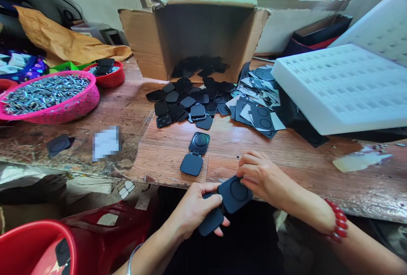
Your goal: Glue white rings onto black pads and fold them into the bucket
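Note:
My left hand (193, 207) is closed around the lower panel of a black hinged two-panel pad (235, 196), thumb on top and fingers underneath. The pad is opened out, and its upper panel bears a ring-shaped mark. At that panel's top edge, my right hand (265, 177) has its fingertips pinched together against the surface; anything between them is hidden. Just beyond, on the table, lies another opened hinged pad (191, 164), its far panel showing a ribbed inside with a circle. Farther back is a heap of black panels (197, 112), beside a pile of ring-marked flat sheets (254, 116).
A cardboard box (136, 44) lies open toward me behind the heap. White foam trays (318, 114) stand at right. A pink basket (70, 112) of small metal pins and a red bowl (114, 78) sit left. Below the table edge is a red tub (73, 241).

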{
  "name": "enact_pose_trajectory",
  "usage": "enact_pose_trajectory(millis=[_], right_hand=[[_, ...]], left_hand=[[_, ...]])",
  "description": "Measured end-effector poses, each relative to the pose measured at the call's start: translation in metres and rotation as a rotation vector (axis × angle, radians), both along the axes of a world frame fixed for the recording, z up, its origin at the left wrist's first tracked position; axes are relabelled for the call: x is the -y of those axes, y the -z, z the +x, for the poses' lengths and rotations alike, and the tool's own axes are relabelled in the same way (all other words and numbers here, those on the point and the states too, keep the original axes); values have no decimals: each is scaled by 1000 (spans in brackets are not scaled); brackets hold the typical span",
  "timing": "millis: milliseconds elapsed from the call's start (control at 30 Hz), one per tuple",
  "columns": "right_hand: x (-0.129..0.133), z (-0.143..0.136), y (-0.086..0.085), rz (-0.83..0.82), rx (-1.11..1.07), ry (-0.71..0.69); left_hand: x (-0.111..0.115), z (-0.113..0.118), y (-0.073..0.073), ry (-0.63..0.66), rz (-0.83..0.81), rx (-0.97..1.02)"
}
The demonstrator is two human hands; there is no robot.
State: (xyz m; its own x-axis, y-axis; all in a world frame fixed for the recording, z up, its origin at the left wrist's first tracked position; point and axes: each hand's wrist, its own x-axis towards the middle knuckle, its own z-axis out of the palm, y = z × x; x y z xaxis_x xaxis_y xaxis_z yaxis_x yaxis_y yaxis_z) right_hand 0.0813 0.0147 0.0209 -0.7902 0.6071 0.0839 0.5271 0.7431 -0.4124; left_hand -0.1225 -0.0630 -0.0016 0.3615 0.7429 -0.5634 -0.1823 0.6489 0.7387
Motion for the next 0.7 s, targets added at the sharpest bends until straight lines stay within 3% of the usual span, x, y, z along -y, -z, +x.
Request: enact_pose_trajectory(millis=[300,533,700], right_hand=[[-3,4,1,-99,-4,-22],[8,11,11,-24,-167,233],[16,8,15,51,-280,318]], left_hand=[[0,-1,0,23,3,-11],[-1,-3,-1,-21,-2,12],[-3,0,-1,-67,22,16]])
